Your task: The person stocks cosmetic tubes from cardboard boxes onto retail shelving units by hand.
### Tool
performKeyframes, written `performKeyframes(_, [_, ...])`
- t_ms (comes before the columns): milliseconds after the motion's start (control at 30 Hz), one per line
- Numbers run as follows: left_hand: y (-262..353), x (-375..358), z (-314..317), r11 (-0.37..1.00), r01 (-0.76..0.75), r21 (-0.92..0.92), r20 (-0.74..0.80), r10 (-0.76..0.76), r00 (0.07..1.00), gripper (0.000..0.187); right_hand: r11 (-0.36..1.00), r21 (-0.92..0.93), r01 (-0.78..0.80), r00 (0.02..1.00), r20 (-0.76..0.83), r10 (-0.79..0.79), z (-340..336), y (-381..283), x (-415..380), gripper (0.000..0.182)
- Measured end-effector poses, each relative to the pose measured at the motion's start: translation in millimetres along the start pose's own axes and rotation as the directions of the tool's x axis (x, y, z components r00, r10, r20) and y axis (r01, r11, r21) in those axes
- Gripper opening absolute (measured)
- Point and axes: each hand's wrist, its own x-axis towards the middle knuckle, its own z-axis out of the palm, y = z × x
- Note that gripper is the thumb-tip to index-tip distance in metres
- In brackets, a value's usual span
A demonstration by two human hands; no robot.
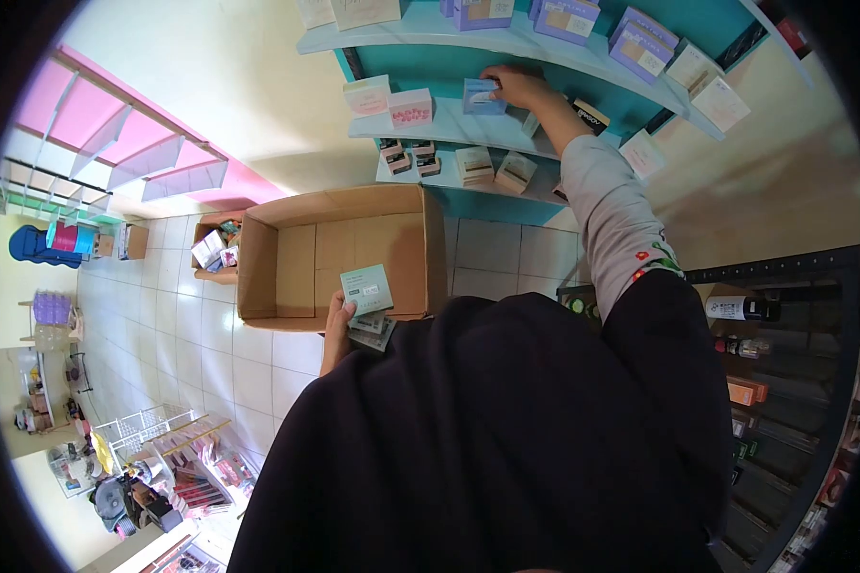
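My left hand (338, 323) is closed round several pale green boxes (366, 288), held over the near edge of a large open cardboard box (342, 201). My right hand (519, 88) reaches to the middle shelf (430, 126), its fingers on the top right of a light blue box (483, 98) that stands there. A pale box and a black box (591, 116) sit to the right, near my forearm. Left of the blue box stand a white box (368, 95) and a pink and white box (410, 109).
Purple boxes (642, 50) stand on the upper shelf, and small boxes (475, 165) on the lower one. A smaller carton (210, 274) with packages adjoins the large cardboard box. A dark rack (793, 382) of products stands at the right; white wire racks (153, 430) are at the lower left.
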Motion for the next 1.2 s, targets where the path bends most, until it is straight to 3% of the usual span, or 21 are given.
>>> performKeyframes(67, [-3, 0, -1, 1.0, -0.013, 0.002, -0.002, 0.013, 1.0, 0.039, 0.998, -0.015, 0.053, 0.997, -0.052, -0.054, 2, -4, 3, 0.042])
performKeyframes(400, [-6, -9, -4, 1.0, -0.026, 0.006, -0.081, 0.026, 0.996, 0.037, 0.998, -0.018, 0.056, 0.998, -0.014, -0.056, 6, -15, 10, 0.04])
performKeyframes(1200, [-9, -9, -7, 1.0, -0.02, 0.018, -0.069, 0.021, 0.997, 0.048, 0.996, -0.012, 0.09, 0.995, -0.029, -0.091, 7, -19, 10, 0.039])
